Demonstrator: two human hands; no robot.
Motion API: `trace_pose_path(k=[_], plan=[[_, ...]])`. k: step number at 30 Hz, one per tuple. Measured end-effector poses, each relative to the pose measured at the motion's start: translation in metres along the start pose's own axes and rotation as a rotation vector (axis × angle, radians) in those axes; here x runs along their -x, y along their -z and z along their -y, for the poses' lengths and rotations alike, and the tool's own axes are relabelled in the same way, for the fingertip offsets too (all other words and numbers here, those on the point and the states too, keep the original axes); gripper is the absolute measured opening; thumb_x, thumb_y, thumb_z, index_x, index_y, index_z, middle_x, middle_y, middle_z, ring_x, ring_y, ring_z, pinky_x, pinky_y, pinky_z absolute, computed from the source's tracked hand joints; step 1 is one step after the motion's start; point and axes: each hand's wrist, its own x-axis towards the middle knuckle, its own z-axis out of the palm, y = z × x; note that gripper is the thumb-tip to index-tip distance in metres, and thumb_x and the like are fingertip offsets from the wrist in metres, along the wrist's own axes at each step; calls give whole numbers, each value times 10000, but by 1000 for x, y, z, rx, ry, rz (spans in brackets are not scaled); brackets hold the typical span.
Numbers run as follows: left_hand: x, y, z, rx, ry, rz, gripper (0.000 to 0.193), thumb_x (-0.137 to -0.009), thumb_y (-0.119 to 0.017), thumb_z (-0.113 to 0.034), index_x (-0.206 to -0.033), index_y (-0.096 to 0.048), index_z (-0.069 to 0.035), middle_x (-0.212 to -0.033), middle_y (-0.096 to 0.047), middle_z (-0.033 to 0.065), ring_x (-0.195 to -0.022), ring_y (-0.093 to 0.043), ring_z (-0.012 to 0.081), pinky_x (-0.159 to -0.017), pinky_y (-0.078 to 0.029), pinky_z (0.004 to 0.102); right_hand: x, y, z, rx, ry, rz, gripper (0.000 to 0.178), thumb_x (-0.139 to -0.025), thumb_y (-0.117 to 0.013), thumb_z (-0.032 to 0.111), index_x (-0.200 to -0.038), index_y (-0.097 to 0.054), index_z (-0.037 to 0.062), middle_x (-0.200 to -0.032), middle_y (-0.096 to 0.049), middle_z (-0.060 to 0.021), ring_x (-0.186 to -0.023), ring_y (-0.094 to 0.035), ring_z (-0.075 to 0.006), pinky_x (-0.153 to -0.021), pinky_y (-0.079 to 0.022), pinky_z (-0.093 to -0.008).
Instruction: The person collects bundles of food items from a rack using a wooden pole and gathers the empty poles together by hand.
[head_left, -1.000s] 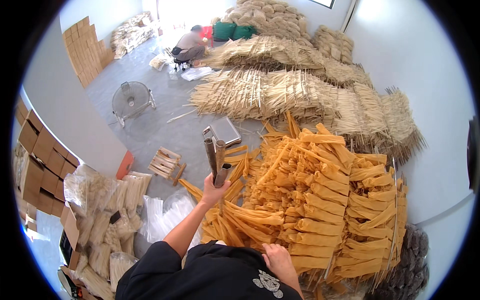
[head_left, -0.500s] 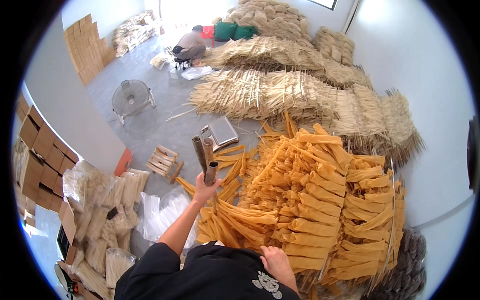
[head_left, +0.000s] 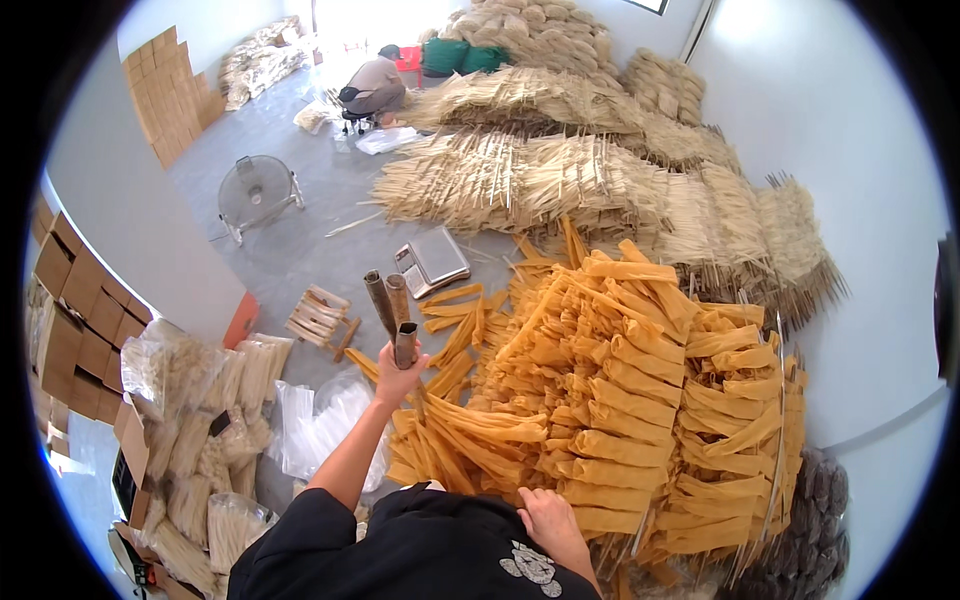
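My left hand (head_left: 400, 374) is closed around several brown hollow tubes (head_left: 400, 338), held upright with their open ends pointing up. They rise over the left end of a heap of orange-yellow folded strips (head_left: 620, 420), pleated and stacked in rows. Against my dark shirt, at the near edge of that heap, lies my right hand (head_left: 552, 520), fingers loosely bent and apart, with no thing visible in it. The undersides of its fingers are hidden.
Ahead lie a silver scale (head_left: 432, 260), a small wooden stool (head_left: 318, 315) and a floor fan (head_left: 258, 195). Pale stick bundles (head_left: 540, 180) are piled behind. Clear plastic bags (head_left: 330, 425) and bagged pale sticks (head_left: 205, 450) lie left. A person (head_left: 375, 85) sits far back.
The whole view has shifted slightly, so most things sit a little further left. My left hand still grips the tubes, and my right hand keeps its place by the heap.
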Motion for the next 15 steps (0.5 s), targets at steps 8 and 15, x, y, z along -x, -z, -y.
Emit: trace_pose_path(k=[8,15], plan=[[1,-1,-7,-1,22,-11,231,-721,-636,56,-895,-518,-40,-701,-500,-43,-650,-482,34,-598,-402,195,4,-15,-2,-16,47,-47,249,-748,-633,157,-948,-544,37,-770,-584,-117,-764,-578,-279,-681,-465,-375],[5,0,-7,16,6,-20,232,-722,-633,63,-896,-521,-42,-697,-496,-43,-651,-487,38,-596,-397,193,2,-28,2,-18,84,18,276,-764,-617,172,-991,-534,40,-786,-577,-121,-764,-574,-284,-686,-470,-370]])
